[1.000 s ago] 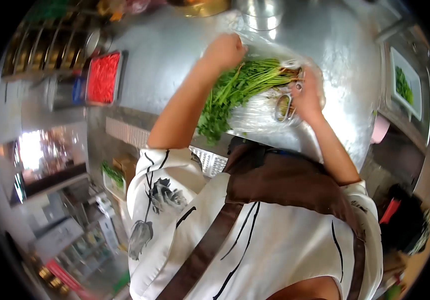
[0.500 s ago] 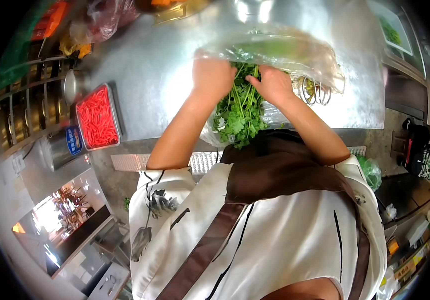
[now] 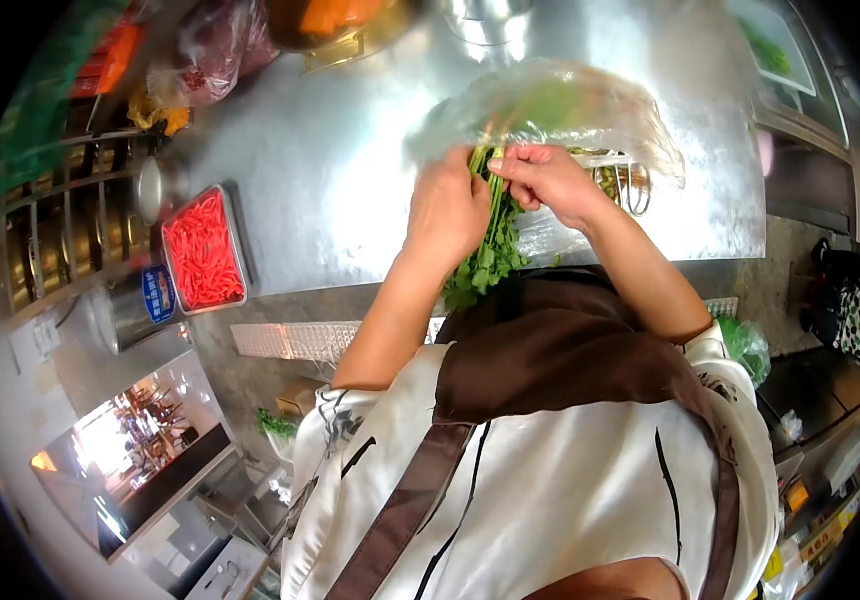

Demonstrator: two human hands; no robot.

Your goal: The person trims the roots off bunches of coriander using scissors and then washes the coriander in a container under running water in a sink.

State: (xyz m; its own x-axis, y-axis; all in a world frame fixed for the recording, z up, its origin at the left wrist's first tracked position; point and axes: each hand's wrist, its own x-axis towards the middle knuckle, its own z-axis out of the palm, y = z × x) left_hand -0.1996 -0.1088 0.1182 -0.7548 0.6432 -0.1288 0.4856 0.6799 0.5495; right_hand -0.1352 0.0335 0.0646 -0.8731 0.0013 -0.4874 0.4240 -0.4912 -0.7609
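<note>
The bunch of leafy greens [image 3: 491, 262] is held above the near side of the steel table [image 3: 340, 150], leaves hanging toward the apron [image 3: 520, 360]. It should be light, the leaves soft and easily bruised, the thin stems bendable but liable to snap; the gathered stems look the safest hold. The left hand [image 3: 447, 208] curls around them; the right hand [image 3: 548, 182] pinches at them, thumb against fingers. Beyond lies a crumpled clear bag [image 3: 600, 105], with scissors [image 3: 640, 188] beside the right hand.

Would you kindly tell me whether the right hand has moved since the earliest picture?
Yes; judged against the tray of red strips, the right hand has moved leftward in the view, closer to that tray.
</note>
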